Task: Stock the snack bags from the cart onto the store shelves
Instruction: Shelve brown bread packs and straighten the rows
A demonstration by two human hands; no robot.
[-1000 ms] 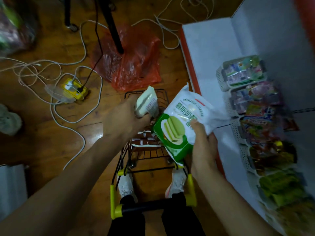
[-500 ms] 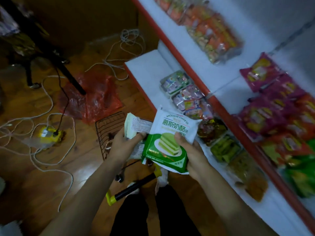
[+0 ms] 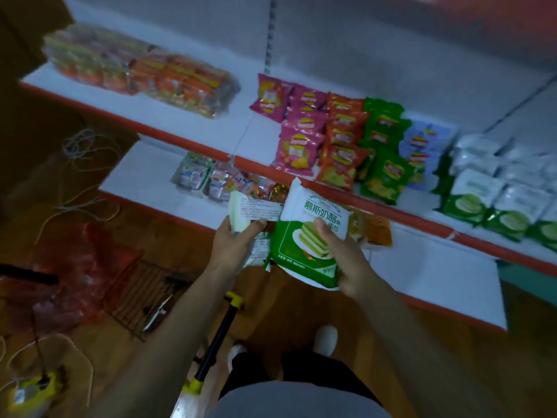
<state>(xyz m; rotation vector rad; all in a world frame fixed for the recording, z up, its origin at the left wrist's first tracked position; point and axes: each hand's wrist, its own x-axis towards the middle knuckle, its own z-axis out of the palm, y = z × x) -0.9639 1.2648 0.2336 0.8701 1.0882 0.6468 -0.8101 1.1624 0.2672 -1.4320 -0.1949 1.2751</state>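
My right hand (image 3: 346,260) grips a green and white snack bag (image 3: 304,233) showing a layered cake, thumb across its front. My left hand (image 3: 232,245) holds a second bag (image 3: 250,209) turned back side out, with small print on white. Both bags hang in front of the lower shelf (image 3: 422,267). The small wire cart (image 3: 141,300) with a black and yellow handle (image 3: 217,336) stands on the floor at lower left. Matching green and white bags (image 3: 494,200) lie in rows at the right end of the middle shelf (image 3: 241,131).
Pink, red, green and blue chip bags (image 3: 340,140) fill the middle shelf's centre, with orange packs (image 3: 180,82) further left. Small candy packs (image 3: 211,179) sit on the lower shelf. A red plastic bag (image 3: 72,273) and loose cables (image 3: 81,152) lie on the wooden floor.
My view has swung up and right from the cart to the shelves. Both hands have risen toward the shelf, each still holding its bag.
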